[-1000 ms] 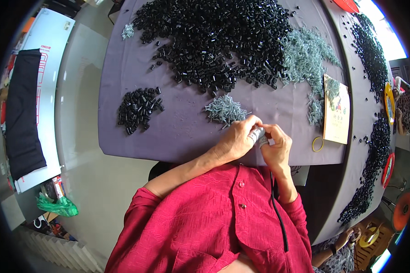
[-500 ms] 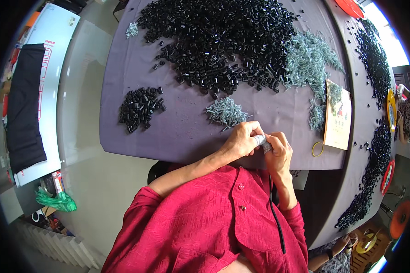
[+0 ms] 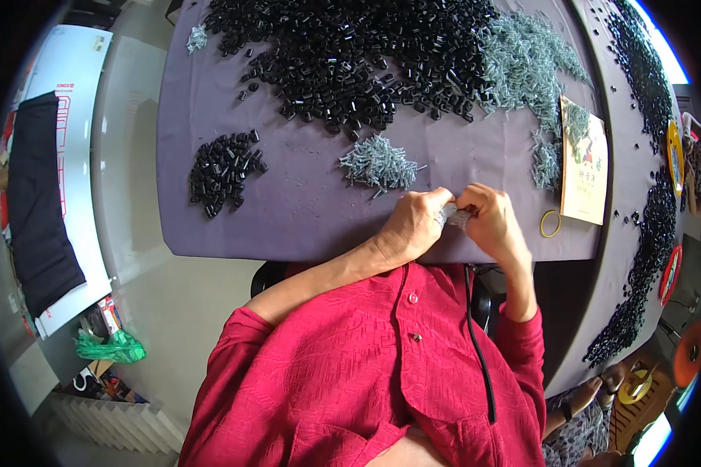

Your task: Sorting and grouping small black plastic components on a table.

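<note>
Close together at the table's near edge, my two hands work with bent, closed fingers. My left hand (image 3: 414,224) is pinched, with a whitish wrapping on its fingertips. My right hand (image 3: 494,222) is curled beside it, also with pale wrapping on a finger. Whatever sits between the fingertips is too small and covered to make out. Just beyond my left hand lies a small heap of grey metal screws (image 3: 378,163). Further left is a small heap of short black cylindrical pieces (image 3: 224,171). Both heaps rest on the purple-grey tablecloth (image 3: 296,210).
A large mound of black pieces (image 3: 350,70) covers the far side, beside a spread of screws (image 3: 526,62). A booklet (image 3: 584,175) and a yellow ring (image 3: 551,224) lie right. Another person's hand (image 3: 588,389) shows lower right, near a second table with black pieces (image 3: 646,257).
My right hand has turned and shifted slightly right, its forearm swinging outward. My left hand stays about where it was, still pinched. The whole view has shifted a little.
</note>
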Demonstrator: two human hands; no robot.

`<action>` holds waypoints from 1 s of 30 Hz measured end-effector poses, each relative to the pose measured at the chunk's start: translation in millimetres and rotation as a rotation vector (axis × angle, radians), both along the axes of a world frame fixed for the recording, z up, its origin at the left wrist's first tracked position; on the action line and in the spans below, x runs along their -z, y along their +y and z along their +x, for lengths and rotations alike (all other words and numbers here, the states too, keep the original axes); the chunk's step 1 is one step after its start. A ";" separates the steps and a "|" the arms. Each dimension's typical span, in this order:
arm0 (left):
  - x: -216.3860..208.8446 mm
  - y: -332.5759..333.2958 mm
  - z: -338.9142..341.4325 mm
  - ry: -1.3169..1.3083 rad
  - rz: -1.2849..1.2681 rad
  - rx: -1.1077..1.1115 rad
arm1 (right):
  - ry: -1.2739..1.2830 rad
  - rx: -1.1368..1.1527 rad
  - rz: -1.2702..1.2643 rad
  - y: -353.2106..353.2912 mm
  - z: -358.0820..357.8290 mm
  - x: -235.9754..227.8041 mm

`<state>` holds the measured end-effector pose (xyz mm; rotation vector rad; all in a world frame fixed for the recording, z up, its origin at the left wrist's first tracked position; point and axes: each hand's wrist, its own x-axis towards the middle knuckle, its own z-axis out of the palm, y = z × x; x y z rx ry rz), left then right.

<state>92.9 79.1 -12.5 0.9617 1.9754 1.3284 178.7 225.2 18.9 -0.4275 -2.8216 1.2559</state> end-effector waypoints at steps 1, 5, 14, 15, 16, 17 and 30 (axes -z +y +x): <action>1.0 -5.7 -0.1 0.070 0.013 -0.007 | -0.060 -0.081 -0.074 5.2 -6.1 -8.2; -13.1 -35.3 -20.0 0.224 0.032 -0.125 | 0.165 0.086 -0.010 -0.4 -31.9 -4.8; -19.2 -132.2 -120.3 0.691 -0.398 -0.428 | 0.169 -0.014 0.237 -19.2 -48.6 11.5; -17.9 -136.8 -123.0 0.707 -0.426 -0.430 | 0.166 -0.022 0.249 -21.2 -50.7 9.8; -17.8 -138.1 -124.3 0.722 -0.453 -0.431 | 0.163 -0.030 0.261 -21.8 -51.6 8.8; -20.9 -136.4 -124.6 0.669 -0.522 -0.420 | 0.177 -0.031 0.258 -21.5 -50.6 9.7; -37.3 -18.8 -170.2 0.548 -0.219 -0.321 | 0.254 0.075 0.063 -12.8 -46.9 19.3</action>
